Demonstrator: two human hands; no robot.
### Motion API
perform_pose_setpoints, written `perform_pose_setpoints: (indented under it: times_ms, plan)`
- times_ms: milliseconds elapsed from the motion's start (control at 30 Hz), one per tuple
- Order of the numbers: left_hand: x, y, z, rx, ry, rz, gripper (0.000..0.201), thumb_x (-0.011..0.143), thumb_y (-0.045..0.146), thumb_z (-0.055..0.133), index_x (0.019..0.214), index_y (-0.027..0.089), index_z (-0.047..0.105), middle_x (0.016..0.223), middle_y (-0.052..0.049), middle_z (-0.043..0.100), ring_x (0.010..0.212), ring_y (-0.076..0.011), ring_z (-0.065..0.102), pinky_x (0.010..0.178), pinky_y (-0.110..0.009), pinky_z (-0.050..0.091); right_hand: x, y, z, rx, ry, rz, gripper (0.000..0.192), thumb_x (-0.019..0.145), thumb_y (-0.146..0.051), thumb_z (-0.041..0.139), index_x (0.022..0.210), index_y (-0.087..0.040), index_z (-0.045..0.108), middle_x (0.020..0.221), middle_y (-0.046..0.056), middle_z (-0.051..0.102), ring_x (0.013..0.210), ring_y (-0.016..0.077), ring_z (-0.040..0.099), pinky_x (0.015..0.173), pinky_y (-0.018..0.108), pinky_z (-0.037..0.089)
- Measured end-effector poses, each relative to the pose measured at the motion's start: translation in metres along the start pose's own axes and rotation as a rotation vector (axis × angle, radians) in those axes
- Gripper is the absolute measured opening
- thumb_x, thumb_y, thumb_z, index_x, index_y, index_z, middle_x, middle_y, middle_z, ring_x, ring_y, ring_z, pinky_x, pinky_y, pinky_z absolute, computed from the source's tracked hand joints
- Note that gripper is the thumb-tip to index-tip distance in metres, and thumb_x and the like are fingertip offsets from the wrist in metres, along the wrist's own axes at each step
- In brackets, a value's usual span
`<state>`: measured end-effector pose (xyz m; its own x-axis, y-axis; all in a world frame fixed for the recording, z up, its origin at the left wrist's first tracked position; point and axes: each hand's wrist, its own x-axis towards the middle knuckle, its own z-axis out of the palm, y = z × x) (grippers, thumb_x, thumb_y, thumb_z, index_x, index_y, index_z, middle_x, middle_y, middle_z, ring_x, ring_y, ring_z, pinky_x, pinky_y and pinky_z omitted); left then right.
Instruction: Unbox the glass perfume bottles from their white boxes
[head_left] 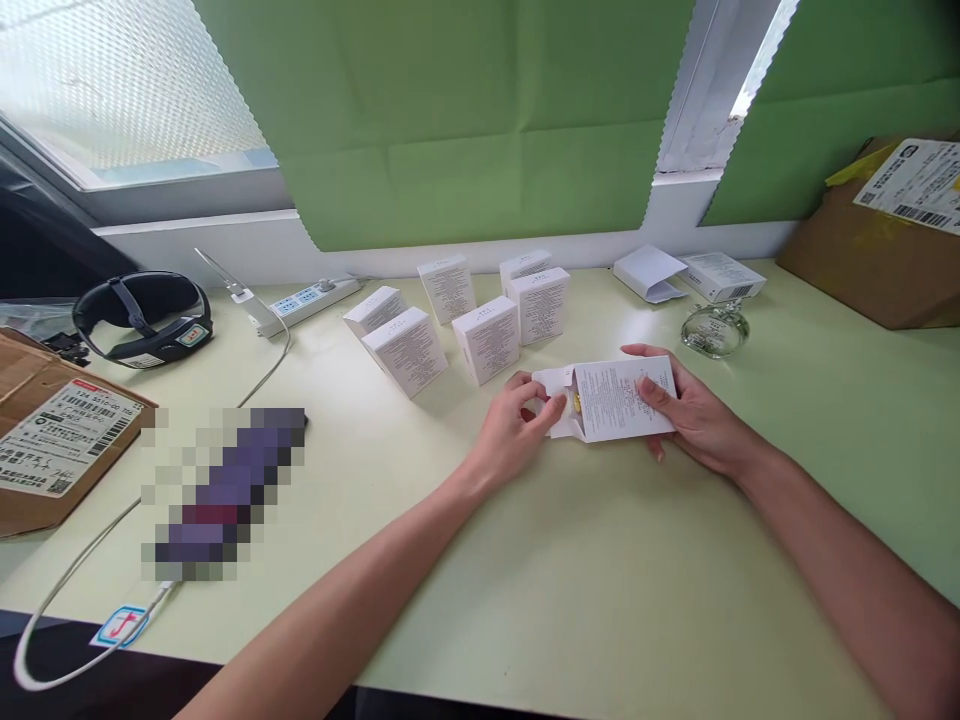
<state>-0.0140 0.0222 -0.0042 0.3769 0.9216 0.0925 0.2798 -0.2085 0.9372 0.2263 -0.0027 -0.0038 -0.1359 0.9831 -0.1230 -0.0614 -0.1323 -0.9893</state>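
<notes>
My right hand (701, 415) grips a small white printed carton (619, 400), its thumb lying across the upper face and its fingers underneath. The carton lies on its side, with its open end toward the left. At that end my left hand (506, 430) has thumb and forefinger closed on the flap (553, 380). A little yellow (577, 402) shows inside the mouth of the carton; the rest of the contents is hidden. Beyond the hands stand several similar white cartons, among them a front one (487, 340) and a left one (406, 352).
A clear glass bottle (715, 330) lies at right, before an open white carton (649, 273) and another carton (722, 276). Brown boxes (877, 250) flank both sides. At left are a head strap device (142, 320), a power strip (306, 303), a blurred phone-like object (232, 490) and a white cable (67, 580).
</notes>
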Motion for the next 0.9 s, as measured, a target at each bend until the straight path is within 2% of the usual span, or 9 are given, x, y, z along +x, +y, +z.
perform_pose_setpoints:
  times_ms: [100,167,267,367,433,567,733,900]
  plan:
    - [0.0006,-0.0011,-0.0005,0.049,-0.055,0.01,0.037,0.098,0.05,0.05,0.098,0.02,0.071,0.105,-0.007,0.054,0.08,-0.0153,0.052,0.07,-0.029,0.045,-0.0001,-0.0013,0.0029,-0.017,0.014,0.006,0.054,0.088,-0.058,0.065,0.136,-0.041,0.048,0.097,0.001,0.06,0.078,0.0203,0.061,0.035,0.026,0.054]
    - [0.0011,-0.0023,-0.0014,0.03,-0.076,0.02,0.036,0.099,0.049,0.049,0.103,0.021,0.072,0.108,-0.008,0.054,0.086,-0.0172,0.054,0.074,-0.03,0.047,0.0004,-0.0022,0.0045,-0.013,0.048,0.016,0.046,0.089,-0.062,0.062,0.128,-0.039,0.054,0.094,0.001,0.06,0.075,0.0196,0.06,0.034,0.026,0.054]
    - [0.0023,-0.0038,-0.0022,-0.082,-0.069,0.012,0.034,0.099,0.047,0.051,0.104,0.021,0.072,0.114,-0.009,0.055,0.097,-0.0197,0.057,0.079,-0.03,0.048,0.0021,-0.0024,0.0052,0.024,0.086,0.044,0.04,0.087,-0.064,0.062,0.116,-0.036,0.061,0.088,0.0,0.059,0.069,0.0171,0.057,0.033,0.024,0.049]
    - [0.0032,-0.0036,-0.0018,-0.209,-0.034,0.003,0.03,0.097,0.044,0.054,0.103,0.021,0.072,0.117,-0.008,0.055,0.103,-0.0203,0.058,0.081,-0.028,0.048,0.0034,-0.0017,0.0046,0.062,0.083,0.063,0.039,0.086,-0.063,0.064,0.113,-0.035,0.063,0.082,-0.002,0.056,0.064,0.0146,0.054,0.033,0.021,0.045]
    - [0.0036,-0.0026,-0.0014,-0.247,-0.021,-0.017,0.028,0.097,0.042,0.056,0.102,0.02,0.072,0.118,-0.008,0.055,0.102,-0.0197,0.058,0.078,-0.027,0.048,0.0034,-0.0012,0.0046,0.067,0.076,0.065,0.038,0.086,-0.063,0.065,0.112,-0.034,0.064,0.081,-0.002,0.056,0.063,0.0139,0.053,0.033,0.021,0.044]
    - [0.0043,-0.0009,-0.0018,-0.172,0.008,-0.062,0.03,0.096,0.041,0.055,0.088,0.018,0.071,0.109,-0.007,0.058,0.091,-0.0171,0.058,0.073,-0.025,0.045,0.0011,-0.0006,0.0055,0.024,0.046,0.04,0.04,0.088,-0.063,0.062,0.115,-0.035,0.061,0.08,-0.003,0.057,0.062,0.0139,0.053,0.033,0.021,0.043]
    - [0.0048,-0.0008,-0.0009,-0.122,0.044,-0.017,0.049,0.098,0.055,0.048,0.074,0.016,0.066,0.106,-0.008,0.063,0.094,-0.0182,0.058,0.077,-0.027,0.044,-0.0033,-0.0012,0.0061,-0.037,-0.043,0.028,0.042,0.09,-0.065,0.057,0.118,-0.034,0.058,0.081,-0.002,0.06,0.062,0.0134,0.053,0.035,0.02,0.043]
    - [0.006,-0.0032,0.0014,-0.143,0.07,-0.066,0.056,0.094,0.064,0.048,0.069,0.016,0.062,0.092,-0.006,0.062,0.075,-0.0146,0.054,0.065,-0.027,0.041,-0.0061,-0.0058,0.0095,-0.074,-0.027,0.032,0.048,0.093,-0.068,0.048,0.125,-0.033,0.058,0.078,-0.002,0.059,0.055,0.0124,0.051,0.037,0.022,0.043]
